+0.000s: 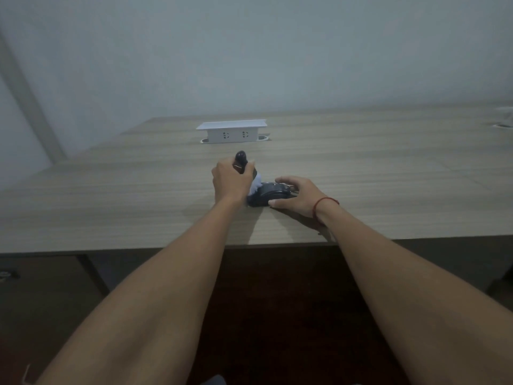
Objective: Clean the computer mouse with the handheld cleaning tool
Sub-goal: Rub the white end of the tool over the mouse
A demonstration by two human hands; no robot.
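Note:
A black computer mouse (pixel 268 193) lies on the wooden desk (pixel 361 168), a little in from the front edge. My right hand (pixel 298 196) grips it from the right, thumb at its near side and fingers over its far side. My left hand (pixel 231 180) is closed around a handheld cleaning brush (pixel 242 159) with a dark handle that sticks up past my fingers. The brush's white bristles (pixel 256 184) point down and to the right and touch the mouse's left end.
A white pop-up socket box (pixel 231 132) stands on the desk beyond my hands, with cable holes at both ends. A white object (pixel 503 118) shows at the far right edge. A red string circles my right wrist (pixel 323 205). The wall rises behind the desk.

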